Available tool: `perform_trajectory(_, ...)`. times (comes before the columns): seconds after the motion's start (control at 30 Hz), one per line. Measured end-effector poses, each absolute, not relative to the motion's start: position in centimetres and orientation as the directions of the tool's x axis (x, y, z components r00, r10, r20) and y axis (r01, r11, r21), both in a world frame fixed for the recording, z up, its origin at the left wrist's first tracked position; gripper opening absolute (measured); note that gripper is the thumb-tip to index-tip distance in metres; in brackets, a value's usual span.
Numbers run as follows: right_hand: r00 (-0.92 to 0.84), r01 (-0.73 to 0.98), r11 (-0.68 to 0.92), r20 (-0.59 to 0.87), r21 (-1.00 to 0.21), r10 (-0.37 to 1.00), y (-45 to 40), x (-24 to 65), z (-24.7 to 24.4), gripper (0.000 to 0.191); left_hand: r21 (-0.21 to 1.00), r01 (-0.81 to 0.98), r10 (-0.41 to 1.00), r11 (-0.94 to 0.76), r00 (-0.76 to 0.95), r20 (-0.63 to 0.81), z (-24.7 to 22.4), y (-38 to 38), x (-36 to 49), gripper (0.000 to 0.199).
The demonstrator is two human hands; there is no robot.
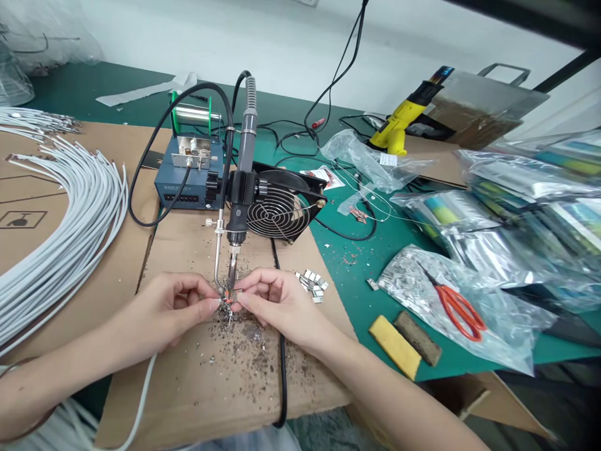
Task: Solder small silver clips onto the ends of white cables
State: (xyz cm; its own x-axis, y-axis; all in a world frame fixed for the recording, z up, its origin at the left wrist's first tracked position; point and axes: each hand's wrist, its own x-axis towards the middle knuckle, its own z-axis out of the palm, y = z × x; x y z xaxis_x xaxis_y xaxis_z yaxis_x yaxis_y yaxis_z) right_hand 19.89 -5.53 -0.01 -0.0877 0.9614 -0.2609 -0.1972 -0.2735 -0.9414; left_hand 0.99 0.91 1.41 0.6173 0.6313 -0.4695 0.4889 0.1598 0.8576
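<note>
Two hands work under one mounted soldering iron (233,266): the left hand (164,313) and right hand (275,300) each have fingers pinched together on a tiny part (227,299) at the tip, too small to identify. Roughly ten metal clips (312,283) lie beside them. One fan (277,213), one pair of scissors (457,307); the white wires (70,213) run off-frame, uncountable.

Soldering iron (240,188) and fan (278,213) block behind; cardboard (235,388) near free.
</note>
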Motion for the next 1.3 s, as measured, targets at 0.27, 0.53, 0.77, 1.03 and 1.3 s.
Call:
perform_trajectory(0.27, -0.125, -0.226, -0.27, -0.247, -0.936, 0.961, -5.71, 20.1, 0.28, 0.014, 0.874, 0.451, 0.623, 0.18, 0.635, -0.457, 1.57, 0.63, 0.92, 0.035)
perform_trajectory(0.53, -0.137, -0.237, -0.259, -0.232, -0.936, 0.963, -5.65, 20.17, 0.2, 0.014, 0.881, 0.441, 0.623, 0.172, 0.644, -0.444, 1.81, 0.82, 1.08, 0.031)
perform_trajectory(0.77, -0.101, -0.186, -0.272, -0.257, -0.944, 0.961, -5.62, 19.98, 0.33, 0.015, 0.861, 0.476, 0.621, 0.176, 0.625, -0.473, 1.6, 0.85, 1.4, 0.032)
perform_trajectory(1.03, -0.071, -0.137, -0.308, -0.301, -0.942, 0.951, -5.58, 20.01, 0.29, 0.014, 0.868, 0.468, 0.614, 0.167, 0.64, -0.463, 1.75, 0.8, 1.18, 0.031)
perform_trajectory(1.3, -0.104, -0.183, -0.275, -0.259, -0.944, 0.96, -5.61, 20.01, 0.31, 0.021, 0.847, 0.496, 0.61, 0.19, 0.616, -0.498, 1.36, 0.8, 0.91, 0.039)
